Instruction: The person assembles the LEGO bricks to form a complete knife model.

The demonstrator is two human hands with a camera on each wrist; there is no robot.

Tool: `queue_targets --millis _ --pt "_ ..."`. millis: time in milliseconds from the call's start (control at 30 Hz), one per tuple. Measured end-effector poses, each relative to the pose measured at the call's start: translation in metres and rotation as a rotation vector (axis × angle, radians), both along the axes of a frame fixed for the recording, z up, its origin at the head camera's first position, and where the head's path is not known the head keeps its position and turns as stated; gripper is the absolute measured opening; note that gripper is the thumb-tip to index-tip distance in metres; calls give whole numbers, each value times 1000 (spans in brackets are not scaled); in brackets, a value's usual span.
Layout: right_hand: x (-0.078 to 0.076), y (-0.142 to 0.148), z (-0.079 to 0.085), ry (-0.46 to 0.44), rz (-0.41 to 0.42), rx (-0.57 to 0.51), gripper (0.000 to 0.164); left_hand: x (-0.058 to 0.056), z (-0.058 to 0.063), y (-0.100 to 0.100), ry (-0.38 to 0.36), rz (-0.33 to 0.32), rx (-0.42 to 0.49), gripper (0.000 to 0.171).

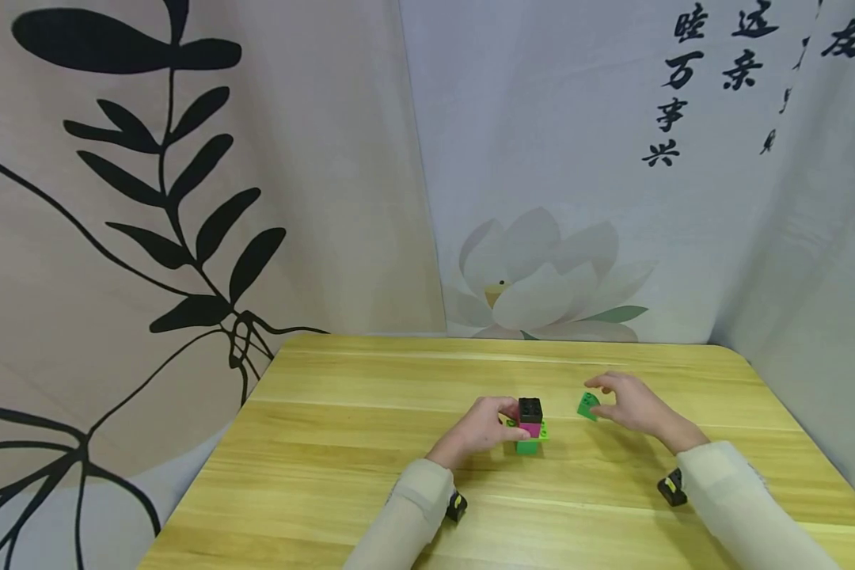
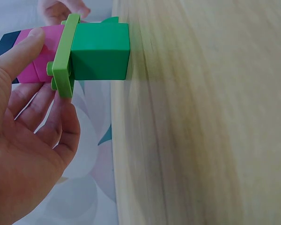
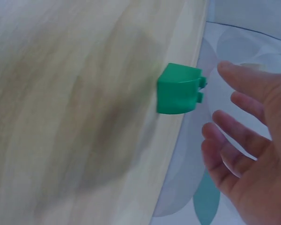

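Observation:
My left hand point(image 1: 479, 429) grips a small stack of toy building bricks, thumb on one side and fingers on the other. From the top, the stack runs black brick point(image 1: 530, 410), pink bricks point(image 2: 47, 51), lime-green plate point(image 2: 64, 61) with studs, and green brick point(image 2: 100, 51) at the bottom. To the right, a single green brick point(image 1: 587, 406) with a slanted or curved side rests on the table, studs up. My right hand point(image 1: 632, 405) hovers just beside that brick, fingers parted and slightly bent, holding nothing. In the right wrist view, a gap shows between the fingertips and the loose brick point(image 3: 178, 91).
The wooden table point(image 1: 313, 459) spreads beneath both hands, its far edge close to a printed curtain point(image 1: 356, 174) with leaves, a lotus and writing. Small black devices sit at both wrists, the left one point(image 1: 457, 506) and the right one point(image 1: 673, 488).

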State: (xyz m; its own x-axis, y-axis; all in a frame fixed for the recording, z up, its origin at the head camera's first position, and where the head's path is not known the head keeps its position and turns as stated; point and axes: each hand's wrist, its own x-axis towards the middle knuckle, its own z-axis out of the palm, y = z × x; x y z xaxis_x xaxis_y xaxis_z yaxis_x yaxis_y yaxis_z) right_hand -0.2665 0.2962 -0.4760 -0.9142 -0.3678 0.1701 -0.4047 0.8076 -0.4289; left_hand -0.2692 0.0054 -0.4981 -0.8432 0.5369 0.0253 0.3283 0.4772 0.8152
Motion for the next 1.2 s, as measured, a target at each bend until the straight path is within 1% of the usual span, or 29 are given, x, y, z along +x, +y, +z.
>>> queue_targets --millis 133,267,533,933,1200 --pt "-2 1 -5 -44 -13 -2 48 0 1 -1 9 0 -9 26" --pt "-4 0 -9 -59 4 -7 50 1 1 -1 3 -4 -5 26" --pt "-9 -1 -16 -63 41 -7 45 0 0 -1 9 -3 -12 28" --pt "-12 -4 -21 -110 28 -3 38 1 0 0 -6 11 -12 29" --pt "-15 -5 -22 -113 26 -6 37 0 0 -1 31 -9 -17 28"
